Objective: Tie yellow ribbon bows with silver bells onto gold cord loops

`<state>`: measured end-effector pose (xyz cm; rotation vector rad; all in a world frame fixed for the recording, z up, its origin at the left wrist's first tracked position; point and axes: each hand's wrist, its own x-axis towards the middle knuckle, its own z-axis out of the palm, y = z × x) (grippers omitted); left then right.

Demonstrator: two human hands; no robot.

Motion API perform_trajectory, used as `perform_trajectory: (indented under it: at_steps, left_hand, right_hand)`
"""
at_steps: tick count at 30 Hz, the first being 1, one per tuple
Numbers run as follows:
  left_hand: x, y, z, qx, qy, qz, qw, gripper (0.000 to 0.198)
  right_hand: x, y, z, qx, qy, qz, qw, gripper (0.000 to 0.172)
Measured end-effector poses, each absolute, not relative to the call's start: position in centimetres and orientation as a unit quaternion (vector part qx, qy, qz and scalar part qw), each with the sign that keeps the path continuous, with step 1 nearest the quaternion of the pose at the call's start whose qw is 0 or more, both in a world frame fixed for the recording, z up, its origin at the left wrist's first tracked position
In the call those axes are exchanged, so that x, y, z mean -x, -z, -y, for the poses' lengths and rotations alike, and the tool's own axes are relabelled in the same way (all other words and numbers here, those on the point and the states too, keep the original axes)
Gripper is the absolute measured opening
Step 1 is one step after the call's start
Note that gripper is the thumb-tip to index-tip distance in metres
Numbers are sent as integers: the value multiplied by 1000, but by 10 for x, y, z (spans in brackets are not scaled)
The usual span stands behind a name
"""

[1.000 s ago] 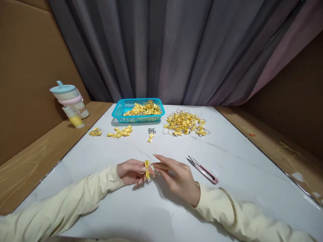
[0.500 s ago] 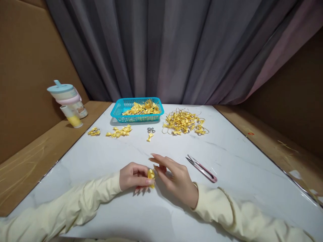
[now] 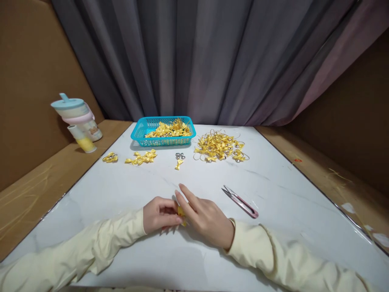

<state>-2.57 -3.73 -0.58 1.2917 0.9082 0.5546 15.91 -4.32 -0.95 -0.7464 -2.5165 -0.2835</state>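
Note:
Near the front middle of the white table, my left hand (image 3: 160, 215) pinches a yellow ribbon bow (image 3: 181, 212) between thumb and fingers. My right hand (image 3: 204, 217) comes over the bow from the right and partly covers it; two of its fingers stretch up and left, while its thumb and fingertips at the ribbon are hidden. Pink-handled thread snips (image 3: 240, 201) lie right of my right hand. Beyond the hands are a single yellow bow (image 3: 178, 164) and several small silver pieces (image 3: 180, 155).
A blue basket (image 3: 164, 141) of yellow bows stands at the back. Right of it lies a heap of bows with cords (image 3: 217, 146); to its left are loose bows (image 3: 141, 157) and a small cluster (image 3: 110, 157). A tumbler (image 3: 80, 117) and a thread spool (image 3: 82, 140) stand far left.
My right hand has moved slightly left, over the yellow bow, and now hides more of it. My left hand keeps its hold. The view has shifted a little.

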Motion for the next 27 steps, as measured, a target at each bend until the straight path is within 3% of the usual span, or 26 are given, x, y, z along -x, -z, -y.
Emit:
perform_trajectory:
  at_steps: [3,6,9,12,16,22,27]
  left_hand:
    - [24,5,37,-563,-253,-409,672,30]
    - [22,3,37,-561,-258,-411,671,29]
    - [23,3,35,-543,-264,-401,689,28]
    - [27,6,27,-486,-269,-383,738,33]
    - [32,8,17,-434,-273,-352,783,38]
    - [33,8,18,-425,-302,-353,777,32]
    - [32,7,26,-488,-327,-391,709,30]
  right_hand:
    - [-160,13,43,308,50,916,253,42]
    - [-158,15,41,326,-89,884,322,47]
    - [-155,11,40,365,-237,814,384,39]
    - [-154,3,36,434,-421,709,361,26]
    - [-156,-3,31,417,-633,561,333,15]
    - [-157,0,28,359,-725,479,340,18]
    - [-155,2,28,394,-670,514,362,21]
